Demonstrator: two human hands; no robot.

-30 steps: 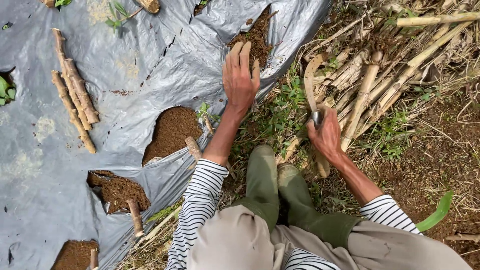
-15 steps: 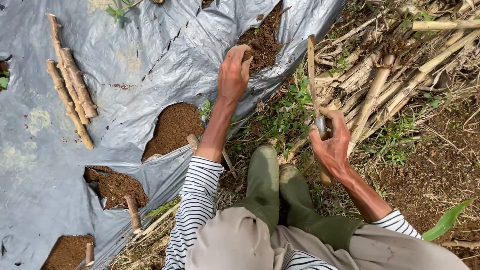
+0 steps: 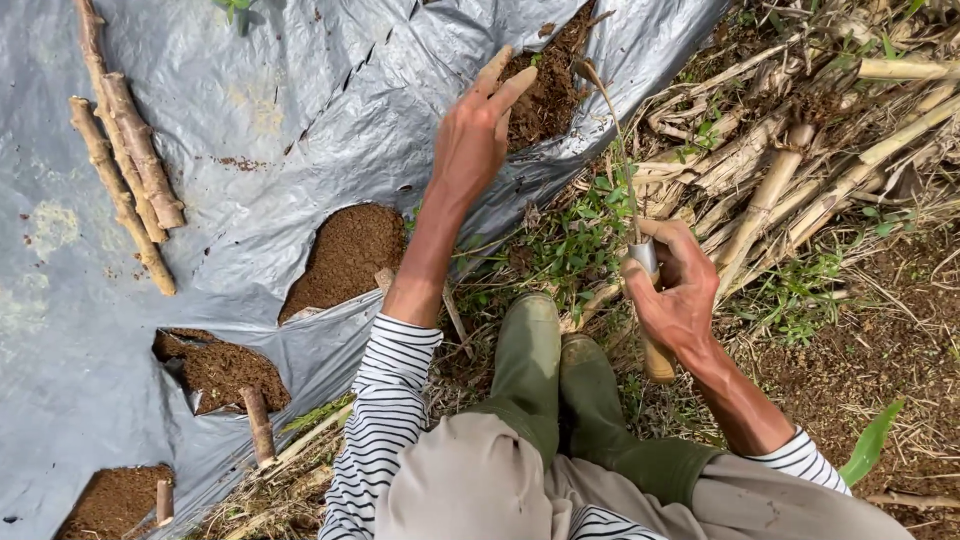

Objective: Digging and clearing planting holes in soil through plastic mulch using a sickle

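Head view: nearest, the person's knees in beige trousers [image 3: 470, 480] and two green boots [image 3: 560, 385] stand on weedy ground at the edge of a grey plastic sheet [image 3: 250, 130]. The right hand [image 3: 675, 290] is clamped around the wooden handle of a knife [image 3: 650, 300], thumb over the metal collar; the thin blade rises from the fist towards the upper soil hole, its tip near the left fingertips. The left hand [image 3: 475, 140] reaches forward with striped sleeve pushed up, fingers loosely together and extended, holding nothing that I can see, the fingertips [image 3: 505, 85] just at the near rim of a soil hole [image 3: 545, 90] torn in the sheet. Closer in, more holes show brown soil: one beside the left forearm [image 3: 345, 255], one lower left [image 3: 215, 370] with a short stake [image 3: 258, 425] upright at its edge, and another at the bottom corner [image 3: 110, 500]. Farther left, cut stems [image 3: 125, 170] lie bundled on the sheet. On the right, dry stalks [image 3: 800, 160] are piled.
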